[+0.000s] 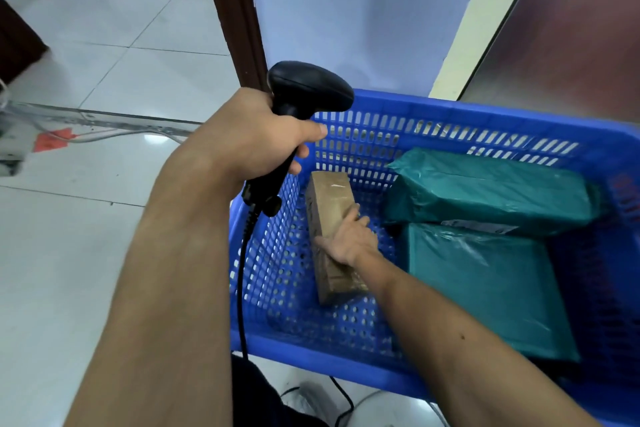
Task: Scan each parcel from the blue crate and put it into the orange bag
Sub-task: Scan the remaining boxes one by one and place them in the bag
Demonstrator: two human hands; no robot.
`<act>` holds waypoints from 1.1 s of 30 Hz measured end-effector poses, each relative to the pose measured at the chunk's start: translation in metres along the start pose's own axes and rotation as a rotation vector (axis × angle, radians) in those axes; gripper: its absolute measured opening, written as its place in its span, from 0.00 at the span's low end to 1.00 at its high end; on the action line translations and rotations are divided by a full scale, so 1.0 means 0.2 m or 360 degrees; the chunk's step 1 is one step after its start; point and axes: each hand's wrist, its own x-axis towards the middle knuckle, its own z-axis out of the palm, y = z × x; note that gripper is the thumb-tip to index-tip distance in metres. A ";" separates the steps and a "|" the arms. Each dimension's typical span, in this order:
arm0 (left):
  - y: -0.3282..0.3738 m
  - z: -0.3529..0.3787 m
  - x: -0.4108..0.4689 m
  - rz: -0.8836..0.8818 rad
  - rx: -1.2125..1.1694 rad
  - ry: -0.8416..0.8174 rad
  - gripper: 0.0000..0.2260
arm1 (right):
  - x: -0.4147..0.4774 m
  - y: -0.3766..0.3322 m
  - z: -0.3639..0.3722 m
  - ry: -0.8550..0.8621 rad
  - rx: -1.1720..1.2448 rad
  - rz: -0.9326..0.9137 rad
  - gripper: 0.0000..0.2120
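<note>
Brown taped parcel (329,194), lying at the left of the blue crate (450,111), looks stiff, boxy and probably light with slick tape; the right hand (349,239) clasps it across its narrow middle, judged a sound hold, while the left hand (256,142) grips the scanner (304,90)

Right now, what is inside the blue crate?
A brown box, gripped by the right hand; a far green parcel lying partly on a near green parcel. Anything beneath them is covered.
</note>
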 end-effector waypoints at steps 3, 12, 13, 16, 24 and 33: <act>0.03 0.01 -0.02 0.0019 -0.0040 -0.0010 0.08 | -0.07 0.06 -0.14 0.0102 -0.0201 -0.0217 0.58; 0.17 0.06 -0.12 0.0128 -0.0123 0.0065 0.07 | -0.50 0.31 -0.69 0.0587 -0.0157 -0.0484 0.56; 0.18 0.07 -0.14 0.0155 -0.0139 0.0068 0.06 | -0.56 0.34 -0.75 0.0634 -0.0109 -0.0462 0.56; 0.23 0.13 -0.21 0.0271 -0.0144 0.0106 0.07 | -0.77 0.48 -0.95 0.0753 -0.0003 -0.0400 0.54; 0.35 0.38 -0.51 0.0539 -0.0426 0.0053 0.04 | -1.30 0.87 -1.25 0.1021 0.0234 -0.0301 0.55; 0.27 0.75 -0.91 0.0443 -0.0665 -0.0134 0.05 | -1.74 1.24 -1.33 0.1208 0.0768 -0.0400 0.49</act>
